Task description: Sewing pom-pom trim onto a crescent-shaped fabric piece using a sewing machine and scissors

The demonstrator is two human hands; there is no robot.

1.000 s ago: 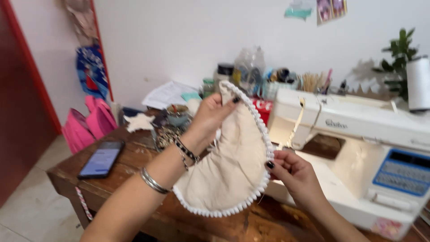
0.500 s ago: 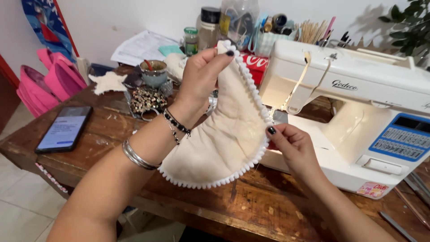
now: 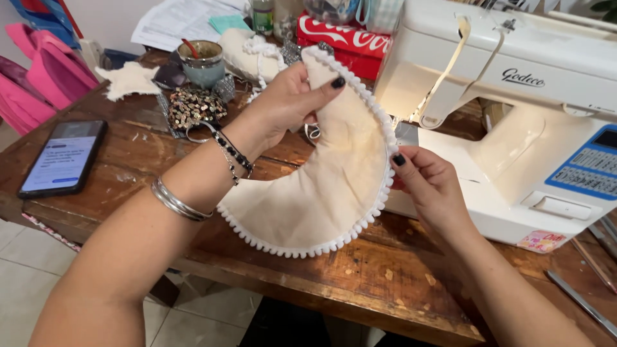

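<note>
A cream crescent-shaped fabric piece (image 3: 328, 180) with white pom-pom trim along its outer edge hangs above the wooden table (image 3: 360, 283). My left hand (image 3: 289, 103) pinches its upper tip, thumb on top. Fingers of my right hand (image 3: 427, 183) grip the trimmed right edge at mid-height, close to the white sewing machine (image 3: 514, 109). Bracelets circle my left wrist.
A phone (image 3: 61, 157) with a lit screen lies at the table's left. Behind my left hand sit a small cup (image 3: 200, 62), a sequinned item (image 3: 186, 106), a fabric star (image 3: 128, 80), papers and a red box (image 3: 340, 42). Pink bags (image 3: 45, 71) stand far left.
The view has dropped and closed in on the table. The crescent piece has come lower and nearer the sewing machine, both hands still gripping it the same way.
</note>
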